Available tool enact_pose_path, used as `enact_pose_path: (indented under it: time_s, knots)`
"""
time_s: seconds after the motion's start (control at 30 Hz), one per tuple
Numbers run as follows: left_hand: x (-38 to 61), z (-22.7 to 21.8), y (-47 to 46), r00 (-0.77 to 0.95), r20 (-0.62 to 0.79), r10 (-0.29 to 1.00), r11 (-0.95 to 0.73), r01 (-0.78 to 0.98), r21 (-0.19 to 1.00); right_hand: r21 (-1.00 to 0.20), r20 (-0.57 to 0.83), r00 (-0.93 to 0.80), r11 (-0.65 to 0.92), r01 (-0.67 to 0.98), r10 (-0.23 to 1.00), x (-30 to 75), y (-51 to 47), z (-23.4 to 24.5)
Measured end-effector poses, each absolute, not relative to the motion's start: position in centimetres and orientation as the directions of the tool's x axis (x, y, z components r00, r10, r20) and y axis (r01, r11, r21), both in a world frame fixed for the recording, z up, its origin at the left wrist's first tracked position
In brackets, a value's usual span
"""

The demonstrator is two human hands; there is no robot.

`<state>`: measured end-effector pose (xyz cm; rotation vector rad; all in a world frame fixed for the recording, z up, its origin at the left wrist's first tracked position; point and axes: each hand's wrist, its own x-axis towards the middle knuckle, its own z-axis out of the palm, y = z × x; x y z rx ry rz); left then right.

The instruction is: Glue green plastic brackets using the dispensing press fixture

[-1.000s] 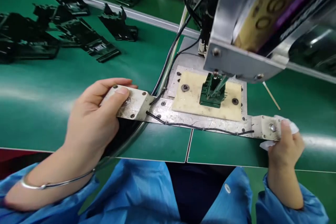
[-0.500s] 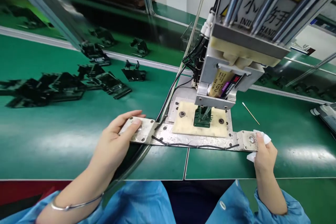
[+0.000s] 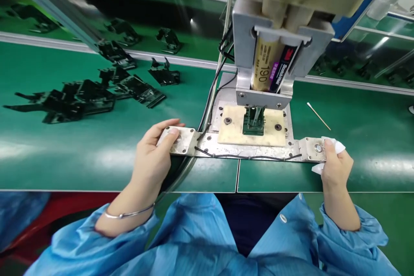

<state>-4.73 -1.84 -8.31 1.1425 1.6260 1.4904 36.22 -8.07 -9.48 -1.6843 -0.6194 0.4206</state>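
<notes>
My left hand (image 3: 154,155) is closed around the left metal button box (image 3: 186,141), its thumb over the button. A silver bangle circles that wrist. At the other end of the metal base, my right hand (image 3: 336,166) grips the edge of the right button box (image 3: 312,150), with a crumpled white tissue (image 3: 338,146) between its fingers. The thumb there lies beside the round button, which shows uncovered. Between the boxes, a dark green circuit-board-like part (image 3: 254,127) sits on a cream fixture plate (image 3: 233,137). Directly above is a dispensing head (image 3: 263,100) carrying a two-part adhesive cartridge (image 3: 271,62).
Several black plastic parts (image 3: 87,97) lie piled on the green bench (image 3: 58,159) at left. A cotton swab (image 3: 318,115) rests right of the fixture. Black cables and a clear tube (image 3: 211,95) run beside the machine. Reflective panels (image 3: 200,47) stand behind.
The camera view has shifted, so bench and fixture appear higher and the dispensing head looks larger. Both hands stay on the button boxes.
</notes>
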Motion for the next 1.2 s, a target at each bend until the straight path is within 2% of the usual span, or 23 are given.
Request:
enact_pose_path:
  time_s: [0.1,0.37,0.6,0.67,0.77,0.87,0.97,1.03,1.13,1.2]
  knots:
    - [-4.6,-8.2,-1.9,-0.426,0.028,0.904,0.010,0.087,0.996,-0.976,0.083,0.778,-0.107,0.189,0.623,36.1,-8.2,-9.1]
    - [-3.5,-7.0,-2.1,-0.461,-0.008,0.887,-0.011,-0.038,0.999,-0.974,0.023,0.784,-0.163,0.158,0.620,35.9,-8.4,-8.4]
    - [-3.5,-6.8,-2.5,-0.457,0.009,0.890,-0.020,-0.019,1.000,-0.961,0.018,0.783,-0.207,0.186,0.621,35.9,-8.8,-8.5]
    - [-3.7,-6.9,-2.8,-0.479,0.071,0.875,-0.037,0.079,0.996,-0.961,0.035,0.777,-0.191,0.199,0.628,35.9,-8.9,-8.6]
    - [-4.1,-6.7,-3.3,-0.531,0.262,0.806,-0.105,0.306,0.946,-0.966,0.043,0.782,-0.175,0.192,0.621,35.9,-9.0,-8.7]
    - [-3.8,-5.7,-3.8,-0.520,0.401,0.754,-0.194,0.407,0.893,-0.969,-0.006,0.794,-0.199,0.146,0.608,35.8,-9.2,-8.7]
    - [-2.7,-3.9,-3.8,-0.425,0.420,0.802,-0.245,0.406,0.880,-0.968,-0.063,0.798,-0.230,0.097,0.599,35.8,-9.3,-8.8]
    - [-1.5,-2.6,-3.1,-0.257,0.413,0.874,-0.290,0.406,0.867,-0.966,-0.089,0.797,-0.248,0.078,0.598,35.8,-9.4,-8.8]
    - [0.6,-1.4,-0.9,0.050,0.325,0.944,-0.316,0.410,0.856,-0.961,-0.105,0.797,-0.268,0.073,0.595,35.8,-9.4,-8.7]
    - [2.1,-1.2,1.0,0.177,0.224,0.958,-0.278,0.398,0.874,-0.959,-0.113,0.799,-0.275,0.068,0.590,35.7,-9.3,-8.6]
